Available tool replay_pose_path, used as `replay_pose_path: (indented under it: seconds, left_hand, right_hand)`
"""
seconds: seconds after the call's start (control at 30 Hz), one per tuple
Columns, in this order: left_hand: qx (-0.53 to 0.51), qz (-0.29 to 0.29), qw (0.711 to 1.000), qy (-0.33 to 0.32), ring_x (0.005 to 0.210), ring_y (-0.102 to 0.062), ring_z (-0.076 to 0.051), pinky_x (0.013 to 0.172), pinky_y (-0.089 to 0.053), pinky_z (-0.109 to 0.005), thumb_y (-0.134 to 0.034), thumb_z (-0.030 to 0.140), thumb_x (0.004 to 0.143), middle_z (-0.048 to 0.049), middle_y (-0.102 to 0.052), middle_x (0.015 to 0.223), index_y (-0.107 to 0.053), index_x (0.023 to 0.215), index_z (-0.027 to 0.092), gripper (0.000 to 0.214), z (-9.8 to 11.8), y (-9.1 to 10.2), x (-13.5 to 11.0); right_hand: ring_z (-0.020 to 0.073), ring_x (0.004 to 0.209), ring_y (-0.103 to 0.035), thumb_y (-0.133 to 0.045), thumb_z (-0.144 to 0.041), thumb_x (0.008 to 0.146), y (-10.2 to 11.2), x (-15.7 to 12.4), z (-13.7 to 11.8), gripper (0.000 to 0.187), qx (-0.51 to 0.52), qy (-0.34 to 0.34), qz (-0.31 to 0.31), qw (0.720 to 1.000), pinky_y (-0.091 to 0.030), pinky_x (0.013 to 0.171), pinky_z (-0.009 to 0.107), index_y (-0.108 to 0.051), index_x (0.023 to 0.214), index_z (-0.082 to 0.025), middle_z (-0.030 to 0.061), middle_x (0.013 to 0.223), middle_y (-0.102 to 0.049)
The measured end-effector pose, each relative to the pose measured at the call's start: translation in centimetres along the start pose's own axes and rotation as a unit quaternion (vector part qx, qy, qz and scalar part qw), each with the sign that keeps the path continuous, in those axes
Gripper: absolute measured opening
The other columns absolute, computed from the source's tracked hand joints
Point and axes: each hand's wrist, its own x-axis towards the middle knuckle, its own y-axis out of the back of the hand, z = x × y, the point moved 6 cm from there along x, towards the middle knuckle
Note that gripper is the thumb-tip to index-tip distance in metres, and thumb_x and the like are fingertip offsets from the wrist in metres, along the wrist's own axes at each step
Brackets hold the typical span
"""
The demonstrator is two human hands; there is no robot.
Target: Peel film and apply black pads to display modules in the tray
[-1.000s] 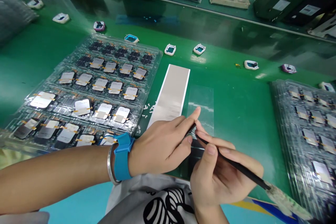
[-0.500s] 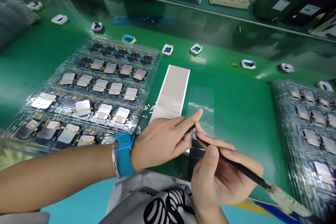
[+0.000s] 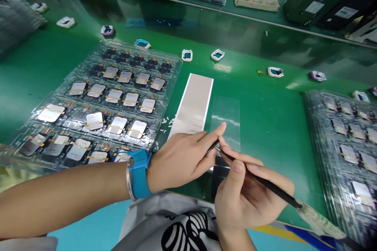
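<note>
My left hand (image 3: 184,157), with a blue wrist strap (image 3: 139,172), pinches a small thin part I cannot make out between thumb and forefinger. My right hand (image 3: 250,198) grips black tweezers (image 3: 260,182), whose tips meet that part at my left fingertips. Both hands hover over a dark rectangular panel (image 3: 219,174) lying on a clear film sheet (image 3: 226,113). A long grey strip (image 3: 193,104) lies just beyond my left hand.
A clear blister tray (image 3: 97,98) with several small screen parts sits at the left, and a similar stack (image 3: 347,145) at the right. Several small white housings (image 3: 218,55) dot the green mat (image 3: 271,117). More trays and boxes stand at the far edge.
My hands have barely moved; the tweezers' tips stay at my left fingertips. The view has drifted slightly.
</note>
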Motion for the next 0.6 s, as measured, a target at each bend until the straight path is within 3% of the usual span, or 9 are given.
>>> replay_pose_path:
  seconds: [0.13, 0.3, 0.5, 0.6]
  left_hand:
    - [-0.049, -0.013, 0.999, 0.007, 0.085, -0.068, -0.020, 0.069, -0.054, -0.031, -0.032, 0.026, 0.100, -0.0080, -0.070, 0.115, -0.035, 0.147, 0.012, 0.049, 0.2, 0.2, 0.0]
    - [-0.124, -0.040, 0.991, 0.019, 0.104, -0.067, -0.021, 0.086, -0.054, -0.034, -0.031, 0.025, 0.101, -0.0085, -0.066, 0.127, -0.039, 0.145, 0.014, 0.046, 0.1, 0.3, 0.0]
    - [-0.143, -0.063, 0.987, 0.030, 0.077, -0.068, -0.016, 0.074, -0.052, -0.028, -0.031, 0.026, 0.101, -0.0084, -0.069, 0.118, -0.039, 0.144, 0.017, 0.045, 0.3, 0.3, 0.2]
    - [-0.103, -0.051, 0.993, 0.033, 0.062, -0.063, -0.015, 0.061, -0.047, -0.026, -0.031, 0.027, 0.101, -0.0058, -0.072, 0.092, -0.045, 0.132, 0.014, 0.036, 0.4, 1.7, 0.1]
  right_hand:
    - [0.0173, 0.074, -0.072, -0.055, 0.006, 0.081, 0.3, 0.2, 0.0, 0.027, 0.008, 0.027, 0.044, 0.999, -0.066, 0.064, 0.035, -0.049, 0.100, -0.013, 0.0019, 0.086, -0.068]
    - [0.0187, 0.073, -0.072, -0.054, 0.007, 0.080, 0.5, 0.3, 0.0, 0.028, 0.008, 0.035, 0.038, 0.999, -0.066, 0.062, 0.035, -0.050, 0.100, -0.013, 0.0031, 0.086, -0.068]
    - [0.0198, 0.074, -0.072, -0.056, 0.002, 0.083, 0.6, 0.1, -0.1, 0.025, 0.011, -0.014, 0.052, 0.999, -0.065, 0.062, 0.039, -0.050, 0.100, -0.015, 0.0038, 0.087, -0.069]
    - [0.0207, 0.076, -0.071, -0.058, -0.006, 0.086, 0.7, 0.1, -0.5, 0.022, -0.014, -0.009, 0.079, 0.997, -0.064, 0.063, 0.042, -0.049, 0.102, -0.017, 0.0045, 0.090, -0.069]
